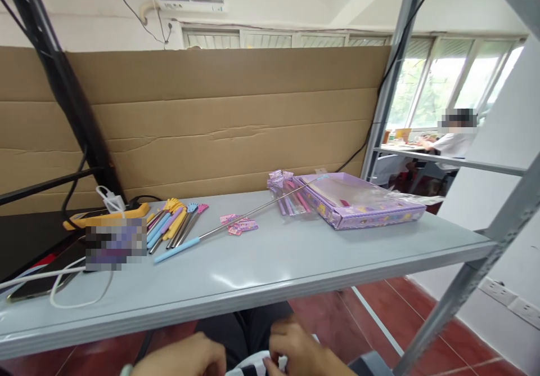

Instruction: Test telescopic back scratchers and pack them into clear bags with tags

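Observation:
Below the table's front edge, over my lap, both my hands are low in the head view. My left hand (185, 358) is curled, its fingers together and bent down, with the tips cut off by the frame. My right hand (297, 347) has its fingers bent in a pinch beside white and black cloth (248, 363); what is between them is hidden. On the table lies a telescopic back scratcher (236, 223), drawn out long, its blue handle toward the left and its tip on a purple box (371, 216). Several shorter back scratchers (172, 227) lie in a bunch at left.
Small pink cards (239, 224) and a clear bag of purple and pink pieces (291, 196) lie on the grey table (270, 263). At left are a phone (46, 277), white cables and a yellow-edged device (105, 216). Cardboard (236, 111) stands behind; metal posts (447, 308) flank the table.

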A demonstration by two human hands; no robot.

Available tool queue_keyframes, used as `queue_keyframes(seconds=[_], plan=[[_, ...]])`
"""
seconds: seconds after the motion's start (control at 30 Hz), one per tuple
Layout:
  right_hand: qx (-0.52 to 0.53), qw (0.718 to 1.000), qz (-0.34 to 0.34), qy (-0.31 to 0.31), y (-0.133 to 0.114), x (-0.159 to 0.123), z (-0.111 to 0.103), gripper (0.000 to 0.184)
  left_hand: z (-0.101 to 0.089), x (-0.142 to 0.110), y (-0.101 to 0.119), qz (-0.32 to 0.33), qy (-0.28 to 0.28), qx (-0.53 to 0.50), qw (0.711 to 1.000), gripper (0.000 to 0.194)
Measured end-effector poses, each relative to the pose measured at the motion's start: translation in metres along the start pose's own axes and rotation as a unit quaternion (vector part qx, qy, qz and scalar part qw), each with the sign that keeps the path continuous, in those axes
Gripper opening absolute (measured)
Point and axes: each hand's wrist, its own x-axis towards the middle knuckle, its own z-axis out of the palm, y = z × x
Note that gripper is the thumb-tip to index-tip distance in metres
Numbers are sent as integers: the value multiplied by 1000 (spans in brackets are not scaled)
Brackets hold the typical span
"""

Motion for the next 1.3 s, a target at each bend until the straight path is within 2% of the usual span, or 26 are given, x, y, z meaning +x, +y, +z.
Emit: queue_keyframes(seconds=[0.07,0.1,0.13,0.2,0.23,0.27,0.3,0.37,0.43,0.53,0.63,0.73,0.83,0.9,0.93,1.0,1.1,1.2,1.3], plan=[[25,993,-57,102,-8,50,-39,25,-45,-21,28,114,-18,-52,992,30],[15,987,-74,141,-8,78,-60,24,-68,-24,38,154,14,-50,987,33],[-2,981,-80,175,-3,107,-81,24,-91,-22,45,173,77,-27,982,34],[-51,973,-74,213,17,162,-116,27,-133,-3,51,159,226,54,959,33],[-71,969,-48,233,32,186,-129,31,-151,13,50,142,290,86,942,32],[-85,965,-17,246,48,206,-138,33,-166,30,47,129,331,107,929,31],[-93,964,20,248,66,222,-143,35,-178,47,41,110,340,115,927,30],[-97,957,94,259,98,238,-143,36,-192,76,27,90,312,117,938,29],[-94,949,145,263,123,238,-136,36,-194,93,12,88,290,110,947,35],[-78,945,207,243,143,220,-125,35,-183,99,-6,90,266,97,955,48],[-58,944,263,191,147,206,-123,34,-171,99,-13,96,232,114,961,52],[-58,939,313,129,145,203,-123,33,-166,105,-12,91,230,148,958,45],[-57,941,321,91,142,204,-122,32,-166,109,-7,82,256,158,950,35],[-57,941,317,109,143,205,-121,33,-168,108,-4,85,298,153,938,33],[-55,935,322,141,143,206,-122,34,-169,105,-3,88,324,149,930,33],[-16,907,352,232,146,208,-126,36,-172,99,-3,92,375,145,911,34],[178,833,397,341,147,212,-138,51,-175,92,-5,99,448,153,875,33],[375,766,356,382,145,213,-156,68,-180,88,-11,97,503,181,839,35],[443,717,303,446,141,210,-177,66,-187,85,-22,84,542,200,812,36]])
